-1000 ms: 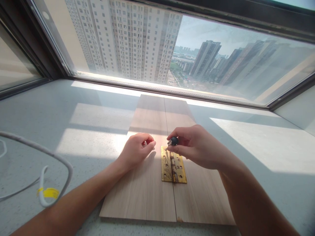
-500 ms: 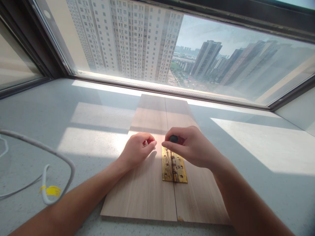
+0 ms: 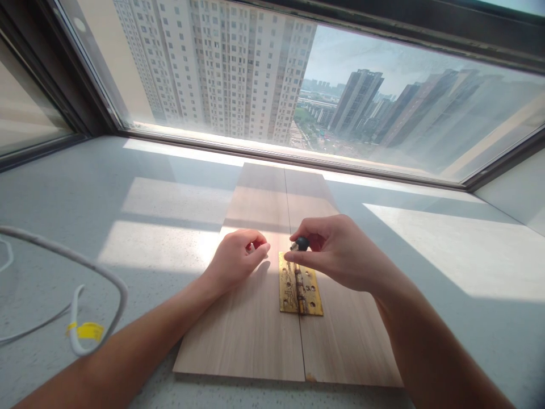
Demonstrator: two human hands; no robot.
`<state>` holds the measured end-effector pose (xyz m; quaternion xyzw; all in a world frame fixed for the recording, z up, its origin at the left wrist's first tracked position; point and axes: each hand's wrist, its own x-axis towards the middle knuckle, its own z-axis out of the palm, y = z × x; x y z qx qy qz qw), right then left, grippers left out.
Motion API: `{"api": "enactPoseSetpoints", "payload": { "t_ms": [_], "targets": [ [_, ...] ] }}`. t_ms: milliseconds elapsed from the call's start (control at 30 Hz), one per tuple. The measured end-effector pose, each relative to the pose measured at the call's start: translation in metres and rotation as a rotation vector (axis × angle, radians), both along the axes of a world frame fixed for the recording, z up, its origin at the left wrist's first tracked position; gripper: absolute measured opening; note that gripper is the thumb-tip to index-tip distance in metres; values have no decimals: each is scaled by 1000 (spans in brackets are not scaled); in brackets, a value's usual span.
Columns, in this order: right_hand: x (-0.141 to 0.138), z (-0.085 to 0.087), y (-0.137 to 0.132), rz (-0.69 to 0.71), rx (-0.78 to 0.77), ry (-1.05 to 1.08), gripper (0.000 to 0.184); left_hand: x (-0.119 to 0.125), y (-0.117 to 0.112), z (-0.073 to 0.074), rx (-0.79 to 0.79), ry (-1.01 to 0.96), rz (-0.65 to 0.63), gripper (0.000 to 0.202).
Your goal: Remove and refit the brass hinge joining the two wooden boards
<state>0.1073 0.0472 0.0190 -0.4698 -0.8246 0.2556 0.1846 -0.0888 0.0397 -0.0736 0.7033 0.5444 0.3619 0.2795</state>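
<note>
A worn brass hinge (image 3: pixel 289 292) with several screw holes lies open across the seam between the left wooden board (image 3: pixel 247 341) and the right wooden board (image 3: pixel 344 346). Over its far end, my right hand (image 3: pixel 347 253) pinches a small black-knobbed piece with a short metal end (image 3: pixel 302 243); its exact kind is unclear. My left hand (image 3: pixel 238 258) rests on the left board, apart from the hinge. Its fingers are curled closed, with a small pale and red bit barely showing inside that I cannot make out.
The boards lie side by side on a speckled white sill (image 3: pixel 162 250). A looped grey-white cable (image 3: pixel 114 272) with a yellow tag (image 3: pixel 90 330) hangs near my left forearm. Beyond stands a dark-framed window (image 3: pixel 289 162) with tall buildings outside.
My right hand has shifted slightly to the right and opened its fingertips a little, so the metal end of the black-knobbed piece now shows. My left hand has stayed in place.
</note>
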Motion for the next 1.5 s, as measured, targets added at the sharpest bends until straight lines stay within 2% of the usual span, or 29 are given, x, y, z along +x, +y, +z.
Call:
{"api": "enactPoseSetpoints", "payload": {
  "t_ms": [100,200,433,467,600,700,800,933,1167,1267,1500],
  "targets": [
    [-5,-3,0,-49,83,-10,21,0,1,0,3,1,-2,19],
    [-11,-8,1,-21,126,10,10,0,0,0,2,5,-5,19],
    [-7,-12,3,56,-192,150,9,0,0,-1,9,-4,-8,19],
    [-4,-12,4,58,-220,146,8,0,0,-1,13,0,-8,19],
    [7,-6,7,103,-326,139,23,0,0,-1,16,7,-3,18],
    [12,-1,8,100,-352,131,20,0,0,-1,23,10,-3,19],
    [13,3,7,89,-290,83,17,0,0,-2,33,8,-4,19],
    [10,2,6,49,-113,3,11,0,1,-2,23,13,1,18],
    [3,-2,7,-3,137,-90,30,0,0,-1,20,6,-6,15],
    [1,-1,5,-7,177,-119,33,0,-1,-3,96,-21,3,12],
    [-2,1,1,-21,173,-132,28,6,-5,6,383,-44,-164,41]
  ]
}}
